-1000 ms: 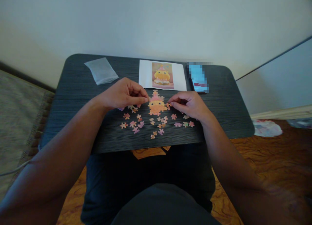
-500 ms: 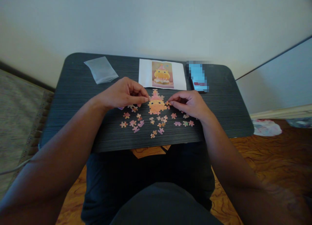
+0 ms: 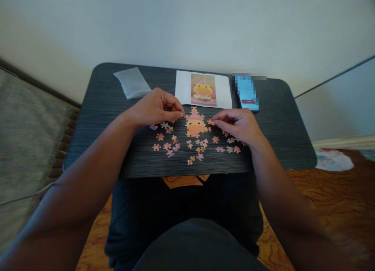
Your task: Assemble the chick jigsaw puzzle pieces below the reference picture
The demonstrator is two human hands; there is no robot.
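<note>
A partly assembled puzzle (image 3: pixel 195 124), orange and pink, lies in the middle of the dark table (image 3: pixel 111 118). My left hand (image 3: pixel 156 106) rests at the puzzle's left edge, fingers curled and pinched at its upper left corner. My right hand (image 3: pixel 238 124) is at its right edge, thumb and forefinger pinched on a small puzzle piece (image 3: pixel 210 122) touching the assembled part. Several loose pieces (image 3: pixel 175 148) are scattered below and beside the puzzle.
A printed reference picture (image 3: pixel 203 89) lies behind the puzzle. A clear plastic bag (image 3: pixel 133 82) sits at the back left, a blue box (image 3: pixel 247 94) at the back right. The wall runs behind the table; carpet lies left, wood floor right.
The view has shifted, so everything sits slightly further right in the picture. Both hands keep their places at the puzzle's edges.
</note>
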